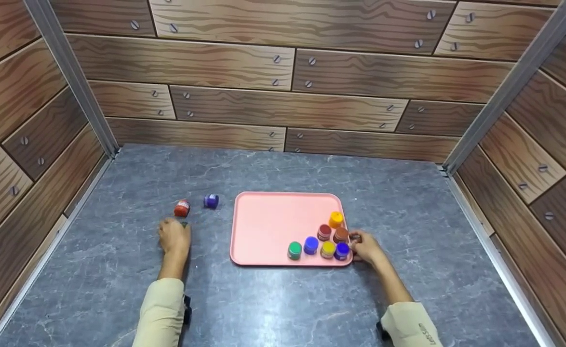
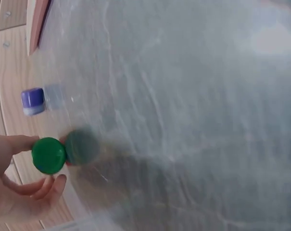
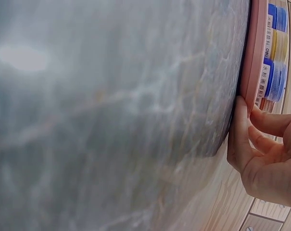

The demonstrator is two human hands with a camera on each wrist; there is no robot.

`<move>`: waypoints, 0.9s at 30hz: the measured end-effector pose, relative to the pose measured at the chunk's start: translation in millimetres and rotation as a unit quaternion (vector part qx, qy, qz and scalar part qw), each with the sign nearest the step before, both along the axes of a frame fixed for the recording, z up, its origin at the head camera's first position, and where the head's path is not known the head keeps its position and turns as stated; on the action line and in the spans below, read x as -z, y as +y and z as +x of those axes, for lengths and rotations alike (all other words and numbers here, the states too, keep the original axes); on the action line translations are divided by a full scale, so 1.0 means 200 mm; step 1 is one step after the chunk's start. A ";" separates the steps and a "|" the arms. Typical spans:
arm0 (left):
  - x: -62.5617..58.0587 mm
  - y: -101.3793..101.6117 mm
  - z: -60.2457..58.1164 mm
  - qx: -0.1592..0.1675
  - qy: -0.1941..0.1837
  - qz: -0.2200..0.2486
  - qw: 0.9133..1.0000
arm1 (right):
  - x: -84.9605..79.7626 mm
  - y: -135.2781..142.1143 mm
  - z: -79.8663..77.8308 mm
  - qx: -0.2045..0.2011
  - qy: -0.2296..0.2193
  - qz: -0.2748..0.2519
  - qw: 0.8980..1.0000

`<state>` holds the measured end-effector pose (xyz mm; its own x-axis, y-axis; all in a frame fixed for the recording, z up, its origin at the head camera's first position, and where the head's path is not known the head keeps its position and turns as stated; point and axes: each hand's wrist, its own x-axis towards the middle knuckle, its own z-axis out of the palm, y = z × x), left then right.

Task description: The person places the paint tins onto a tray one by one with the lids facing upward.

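Note:
My left hand (image 1: 174,236) is at the table's left side, its thumb and fingers around a green-lidded paint jar (image 2: 49,155); the head view shows only a sliver of that jar. Just beyond the hand lies a red paint jar (image 1: 181,208), with a purple paint jar (image 1: 210,201) to its right. My right hand (image 1: 366,246) pinches the right rim of the pink tray (image 1: 263,229), thumb above and fingers at the underside. On the tray's right part stand several paint jars, including a green one (image 1: 294,250), a yellow one (image 1: 328,249) and an orange one (image 1: 336,220).
The tray sits mid-table on a grey marbled tabletop (image 1: 263,308). Wood-patterned panels (image 1: 225,106) close off the back and both sides, with metal posts (image 1: 505,96) at the corners.

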<state>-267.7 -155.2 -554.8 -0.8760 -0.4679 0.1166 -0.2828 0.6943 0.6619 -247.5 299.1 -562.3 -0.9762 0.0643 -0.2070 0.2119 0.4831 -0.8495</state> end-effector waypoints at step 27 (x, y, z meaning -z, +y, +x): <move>-0.01 -0.01 0.04 0.037 -0.023 -0.023 0.999 | -0.02 -0.01 0.01 0.001 0.009 0.005 1.000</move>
<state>-259.1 -157.4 -552.1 -0.9127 -0.3973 0.0954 -0.2594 0.7438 0.6160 -244.8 296.7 -559.0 -0.9799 0.0675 -0.1880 0.1966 0.4916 -0.8483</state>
